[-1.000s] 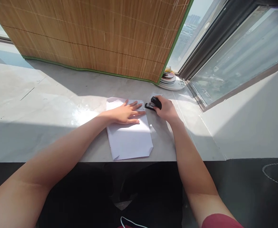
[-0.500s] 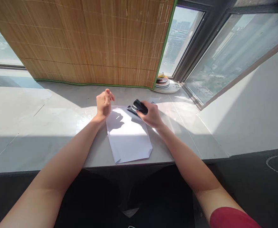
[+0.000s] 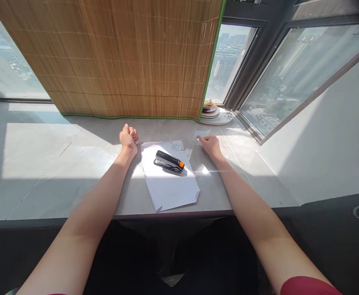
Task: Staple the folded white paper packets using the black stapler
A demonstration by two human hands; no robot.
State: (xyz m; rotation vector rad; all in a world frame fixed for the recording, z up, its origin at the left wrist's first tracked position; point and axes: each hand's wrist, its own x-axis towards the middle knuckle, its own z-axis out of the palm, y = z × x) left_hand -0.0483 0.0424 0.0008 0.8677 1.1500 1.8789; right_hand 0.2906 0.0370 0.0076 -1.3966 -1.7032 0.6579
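A black stapler (image 3: pixel 169 162) with an orange end lies on white paper (image 3: pixel 173 188) whose lower corners are folded. My left hand (image 3: pixel 129 138) rests beyond the paper's upper left corner with its fingers curled; what it holds, if anything, is hidden. To the right of the paper, my right hand (image 3: pixel 209 145) pinches something small and dark at its fingertips, too small to name. Just beyond those fingertips, a clear plastic piece (image 3: pixel 204 133) lies on the pale sill. Neither hand touches the stapler.
A bamboo blind (image 3: pixel 120 61) hangs behind the pale sill (image 3: pixel 59 164). Stacked plates (image 3: pixel 211 114) stand in the back right corner beside the window frame. A white wall (image 3: pixel 329 135) rises at the right.
My right hand has let go of the stapler, which now lies on the paper, and has moved right to the small dark item. My left hand remains curled near the paper's upper left.
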